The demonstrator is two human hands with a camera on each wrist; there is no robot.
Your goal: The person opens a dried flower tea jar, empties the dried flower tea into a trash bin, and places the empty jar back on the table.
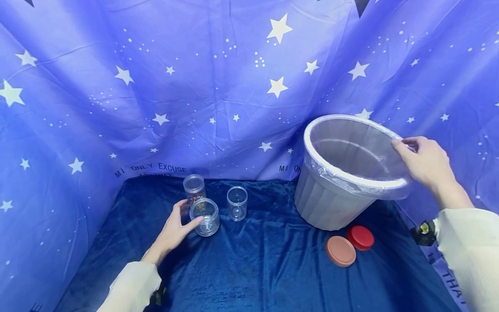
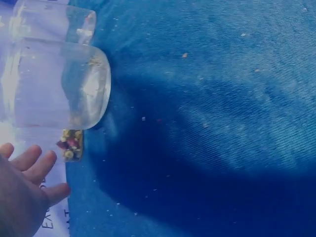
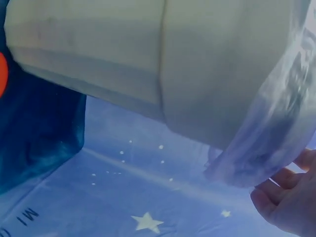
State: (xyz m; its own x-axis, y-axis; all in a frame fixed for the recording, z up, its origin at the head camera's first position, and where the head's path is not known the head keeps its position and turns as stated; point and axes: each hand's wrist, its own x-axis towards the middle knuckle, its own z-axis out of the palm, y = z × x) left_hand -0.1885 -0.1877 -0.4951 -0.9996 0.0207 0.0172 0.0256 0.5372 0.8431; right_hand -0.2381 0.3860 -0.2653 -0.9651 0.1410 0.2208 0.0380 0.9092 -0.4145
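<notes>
My left hand (image 1: pixel 173 229) reaches round the near side of a short clear jar (image 1: pixel 210 225) without a lid. Its thumb overlaps the jar's rim in the head view, while the left wrist view has the fingers (image 2: pixel 38 165) spread and fairly straight beside the jar. Just behind stands a taller clear jar (image 1: pixel 194 184) with dried flowers (image 2: pixel 72 144) low inside, partly hidden. Another clear jar (image 1: pixel 237 203) stands upright to the right. My right hand (image 1: pixel 426 162) pinches the lined rim of a grey trash bin (image 1: pixel 331 203), which leans over.
A red lid (image 1: pixel 360 238) and an orange-brown lid (image 1: pixel 341 251) lie in front of the bin. Dark blue velvet cloth (image 1: pixel 273 268) covers the table, sprinkled with small crumbs. A star-patterned curtain (image 1: pixel 218 95) closes off the back and sides.
</notes>
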